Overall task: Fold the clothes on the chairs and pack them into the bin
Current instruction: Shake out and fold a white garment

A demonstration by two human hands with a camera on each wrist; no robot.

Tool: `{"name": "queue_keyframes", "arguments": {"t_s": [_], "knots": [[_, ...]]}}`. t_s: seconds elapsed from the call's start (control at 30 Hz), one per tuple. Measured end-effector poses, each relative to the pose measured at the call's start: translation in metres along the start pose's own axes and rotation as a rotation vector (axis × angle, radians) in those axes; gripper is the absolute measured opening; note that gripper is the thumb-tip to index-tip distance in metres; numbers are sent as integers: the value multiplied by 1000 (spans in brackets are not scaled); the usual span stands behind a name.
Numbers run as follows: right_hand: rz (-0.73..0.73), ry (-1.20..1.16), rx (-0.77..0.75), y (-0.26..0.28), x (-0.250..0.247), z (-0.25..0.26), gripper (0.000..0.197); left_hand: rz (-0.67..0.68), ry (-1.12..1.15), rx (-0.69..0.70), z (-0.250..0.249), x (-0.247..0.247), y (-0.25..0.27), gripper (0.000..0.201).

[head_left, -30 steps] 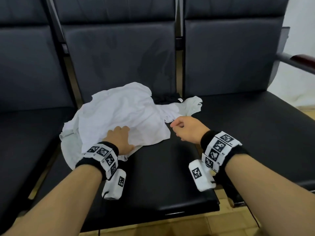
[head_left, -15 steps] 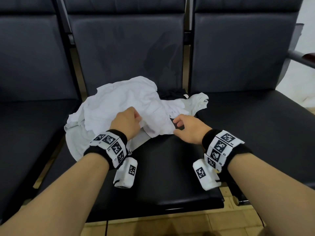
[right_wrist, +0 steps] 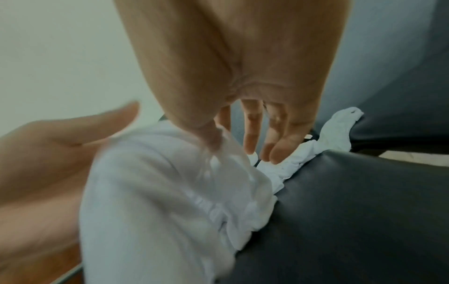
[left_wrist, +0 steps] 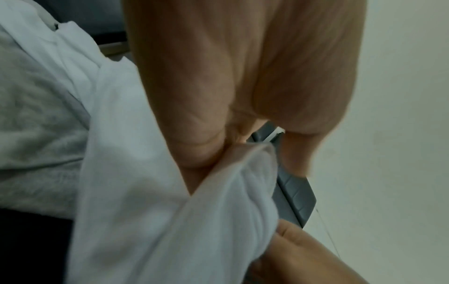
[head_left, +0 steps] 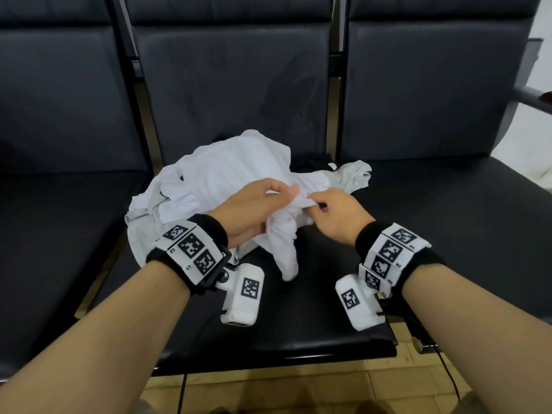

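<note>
Black padded chairs (head_left: 233, 85) stand in a row, and the middle seat carries a crumpled pile of clothes. Topmost lies a white shirt (head_left: 227, 174) (over a grey garment (head_left: 140, 234)). Both hands hold a bunched part of it above the seat: left hand (head_left: 254, 204) gripping, right hand (head_left: 337, 213) pinching the fabric's edge.

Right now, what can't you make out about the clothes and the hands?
- Bin: in no view.
- Dark garment, head view: mostly hidden behind the white garment.
- Left hand fingertips, left wrist view: hidden by palm and cloth.
- Right hand pinch, right wrist view: blurred.
</note>
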State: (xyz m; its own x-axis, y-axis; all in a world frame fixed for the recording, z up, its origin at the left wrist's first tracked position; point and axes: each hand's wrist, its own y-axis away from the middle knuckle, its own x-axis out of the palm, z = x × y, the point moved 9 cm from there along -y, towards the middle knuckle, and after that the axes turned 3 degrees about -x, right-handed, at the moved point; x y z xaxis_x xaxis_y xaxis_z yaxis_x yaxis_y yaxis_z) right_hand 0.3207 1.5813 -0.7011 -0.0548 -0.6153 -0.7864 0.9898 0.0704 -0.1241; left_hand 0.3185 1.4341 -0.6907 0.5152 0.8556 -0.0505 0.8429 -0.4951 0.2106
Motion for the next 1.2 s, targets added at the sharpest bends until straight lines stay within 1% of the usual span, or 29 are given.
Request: {"name": "queue_keyframes", "arguments": {"t_s": [0.03, 0.07, 0.1, 0.13, 0.2, 0.23, 0.27, 0.3, 0.37, 0.4, 0.43, 0.47, 0.5, 0.53, 0.57, 0.6, 0.63, 0.7, 0.8, 0.87, 0.9, 0.97, 1.0, 1.03, 1.07, 1.1, 1.13, 1.17, 1.2], "knots": [[-16, -34, 30, -1, -5, -2, 23, 29, -75, -3, 1, 3, 0, 47], [-41, -73, 70, -1, -12, -2, 25, 29, -219, -6, 1, 4, 1, 60], [-78, -116, 94, 0, -20, -3, 27, -6, -401, -10, 3, -1, 0, 64], [-106, -156, 111, 0, -27, -2, 30, -57, -589, -7, 5, -8, -3, 58], [-132, -214, 115, 1, -32, 2, 37, -186, -829, 28, 2, -24, -12, 26], [-136, -236, 107, 2, -33, 4, 39, -240, -860, 50, -1, -30, -15, 18], [-129, -264, 97, 2, -31, 6, 41, -290, -867, 65, -3, -36, -16, 24], [-114, -311, 87, 3, -30, 10, 42, -347, -816, 69, -5, -44, -16, 28], [-70, -397, 73, 7, -30, 17, 36, -459, -570, 46, -4, -63, -13, 30], [-26, -430, 63, 9, -29, 21, 32, -492, -426, 28, -2, -69, -10, 33], [30, -421, 47, 11, -28, 27, 33, -480, -270, 8, 3, -72, -9, 41], [94, -349, 24, 14, -27, 32, 37, -417, -118, -10, 9, -68, -10, 49], [156, -222, -8, 17, -25, 37, 38, -310, 7, -3, 10, -58, -11, 51], [204, -60, -41, 17, -22, 39, 32, -197, 104, 19, 8, -45, -11, 48], [217, 100, -56, 15, -19, 38, 21, -114, 169, 32, 4, -36, -10, 45], [199, 206, -54, 13, -19, 36, 20, -42, 231, 39, 1, -29, -9, 45], [150, 236, -20, 10, -22, 29, 29, 11, 304, 51, -3, -22, -6, 47], [15, 110, 62, 9, -36, 18, 33, 80, 472, 90, -14, -20, -2, 54], [-99, -23, 98, 12, -53, 3, 26, 105, 718, 124, -32, -25, 7, 37], [-121, -225, 114, 14, -57, 2, 22, 193, 877, 170, -41, -20, 16, 52], [-136, -412, 112, 15, -57, 4, 20, 182, 862, 181, -39, -24, 16, 47], [-146, -804, 111, 20, -59, 16, 23, 23, 626, 133, -36, -29, 18, 15], [-147, -953, 84, 22, -61, 23, 23, -145, 465, 141, -31, -44, 14, 19], [-146, -1072, 56, 23, -63, 29, 21, -174, 452, 140, -27, -47, 12, 32], [-147, -1181, 31, 24, -68, 33, 20, -46, 529, 123, -29, -36, 10, 40], [-159, -1288, 27, 26, -73, 35, 20, 49, 568, 188, -34, -34, 11, 47], [-203, -1396, 35, 28, -79, 33, 21, 26, 675, 192, -32, -42, 8, 49], [-254, -1496, 30, 29, -87, 29, 20, -36, 722, 141, -25, -50, 5, 51], [-292, -1564, 58, 28, -91, 19, 11, -90, 688, 110, -22, -56, 5, 54]]}}
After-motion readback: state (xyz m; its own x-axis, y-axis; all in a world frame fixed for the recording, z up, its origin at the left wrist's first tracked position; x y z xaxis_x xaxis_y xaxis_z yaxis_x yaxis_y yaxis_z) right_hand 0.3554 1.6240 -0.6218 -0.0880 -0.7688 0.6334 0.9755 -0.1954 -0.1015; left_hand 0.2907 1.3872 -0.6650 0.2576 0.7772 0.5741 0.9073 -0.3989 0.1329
